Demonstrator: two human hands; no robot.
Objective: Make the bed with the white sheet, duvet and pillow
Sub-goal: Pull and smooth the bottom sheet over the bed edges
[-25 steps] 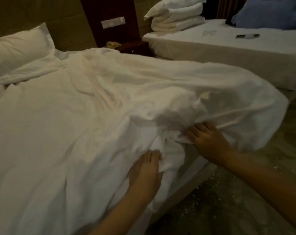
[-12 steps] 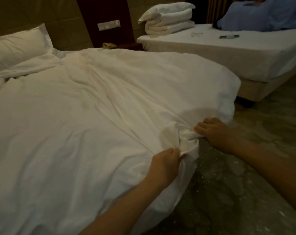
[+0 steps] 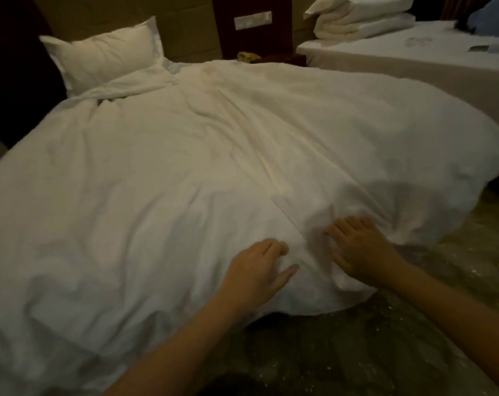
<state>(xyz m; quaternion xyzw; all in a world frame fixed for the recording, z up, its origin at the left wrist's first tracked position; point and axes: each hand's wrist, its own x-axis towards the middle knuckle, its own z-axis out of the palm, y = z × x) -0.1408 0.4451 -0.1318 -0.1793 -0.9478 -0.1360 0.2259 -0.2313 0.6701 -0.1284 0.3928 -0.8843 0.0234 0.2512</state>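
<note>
The white duvet (image 3: 202, 178) covers the whole bed, creased, with a long fold running down its middle. Its near right corner bulges over the bed's edge toward the floor. A white pillow (image 3: 105, 55) leans at the head of the bed, far left. My left hand (image 3: 257, 270) rests on the duvet near the foot edge, thumb spread out. My right hand (image 3: 359, 247) lies on the duvet just to its right, fingers straight and pressing into a bunched fold. No sheet shows under the duvet.
A second bed (image 3: 414, 58) stands at the right with folded white linen (image 3: 357, 21) and a blue bundle (image 3: 491, 21) on it. A dark red nightstand panel (image 3: 254, 24) sits between the beds. Speckled dark floor (image 3: 385, 338) lies at my feet.
Both hands have let go of the pinched duvet edge and now lie on top of it. The duvet has spread and puffed up at the near right corner.
</note>
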